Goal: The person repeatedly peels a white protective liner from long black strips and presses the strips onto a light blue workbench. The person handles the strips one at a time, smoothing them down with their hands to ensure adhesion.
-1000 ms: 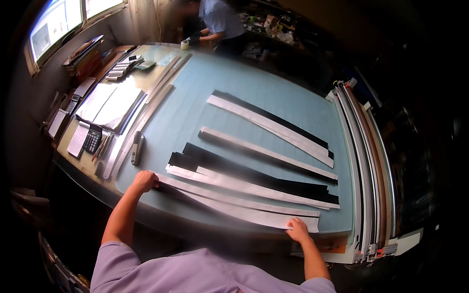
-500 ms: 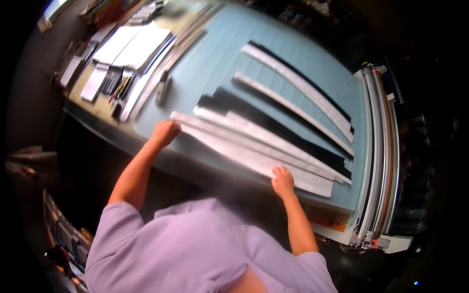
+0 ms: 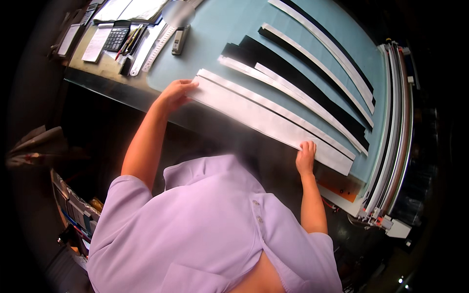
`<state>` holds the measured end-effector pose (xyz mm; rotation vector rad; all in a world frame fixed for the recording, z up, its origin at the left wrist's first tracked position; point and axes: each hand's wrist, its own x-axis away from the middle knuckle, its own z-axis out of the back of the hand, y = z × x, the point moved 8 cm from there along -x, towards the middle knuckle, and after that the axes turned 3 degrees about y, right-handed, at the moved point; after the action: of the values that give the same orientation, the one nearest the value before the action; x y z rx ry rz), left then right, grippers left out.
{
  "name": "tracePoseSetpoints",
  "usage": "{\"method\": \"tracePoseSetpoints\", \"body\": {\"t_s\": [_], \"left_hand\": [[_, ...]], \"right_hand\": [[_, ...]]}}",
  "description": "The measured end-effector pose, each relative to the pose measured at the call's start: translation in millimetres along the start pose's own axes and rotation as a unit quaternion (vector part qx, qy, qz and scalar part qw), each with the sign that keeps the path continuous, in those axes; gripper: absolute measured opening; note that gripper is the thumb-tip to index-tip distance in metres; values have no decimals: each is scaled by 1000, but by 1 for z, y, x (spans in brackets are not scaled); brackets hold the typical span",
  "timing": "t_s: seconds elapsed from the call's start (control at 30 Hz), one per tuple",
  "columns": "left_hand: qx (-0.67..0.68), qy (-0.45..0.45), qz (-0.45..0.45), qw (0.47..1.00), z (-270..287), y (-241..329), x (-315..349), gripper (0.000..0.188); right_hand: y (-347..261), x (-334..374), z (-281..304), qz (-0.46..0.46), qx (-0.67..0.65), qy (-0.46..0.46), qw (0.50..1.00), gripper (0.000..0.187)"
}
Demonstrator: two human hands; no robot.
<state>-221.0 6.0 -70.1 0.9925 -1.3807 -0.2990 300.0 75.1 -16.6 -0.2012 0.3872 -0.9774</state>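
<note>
A wide white strip (image 3: pixel 254 113), which could be fabric or paper, lies along the near edge of the blue table. My left hand (image 3: pixel 176 95) pinches its left end between thumb and fingers. Toward the other end, my right hand (image 3: pixel 307 155) grips the near edge, fingers on top and the thumb hidden. A narrower white band with a dark line beside it runs along the strip's far side. Beyond a gap of table lie stacked black strips (image 3: pixel 305 88) with white strips (image 3: pixel 293 97) along their near side. Farther back are two more black-and-white strip pairs.
On the left stand a calculator (image 3: pixel 117 36), a notepad (image 3: pixel 96 43), pens (image 3: pixel 132 41), a ruler (image 3: pixel 160 48) and a stapler-like tool (image 3: pixel 180 40). A long roller-like rail assembly (image 3: pixel 391 132) borders the table's right end. The blue tabletop (image 3: pixel 220 29) shows between the strips.
The view has shifted, so the table sits higher in it. The near white strip now lies farther from the black-and-white stack, with a wider gap. Both hands keep hold of it.
</note>
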Motion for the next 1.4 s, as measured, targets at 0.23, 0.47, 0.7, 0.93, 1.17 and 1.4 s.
{"method": "tracePoseSetpoints", "body": {"t_s": [0.23, 0.47, 0.7, 0.93, 1.17, 1.4], "left_hand": [[-37, -89, -192, 977, -14, 18, 2, 25], [-59, -77, -212, 972, -12, 8, 1, 22], [-118, -51, -241, 962, -15, 36, 8, 20], [-88, -99, -282, 950, -34, 71, 4, 22], [-119, -123, -222, 960, -45, 56, -19, 17], [-180, -121, -218, 952, -52, 51, -6, 20]], "right_hand": [[-11, -64, 22, -36, 22, -41, 998, 79], [81, -85, -2, -202, -2, -225, 953, 53], [46, -77, 58, -66, -68, -49, 994, 10], [-3, -71, 110, -110, 119, 39, 986, 7], [13, -59, 83, -114, 72, 42, 990, 8], [-7, -38, 91, -53, 77, 108, 990, 10]]}}
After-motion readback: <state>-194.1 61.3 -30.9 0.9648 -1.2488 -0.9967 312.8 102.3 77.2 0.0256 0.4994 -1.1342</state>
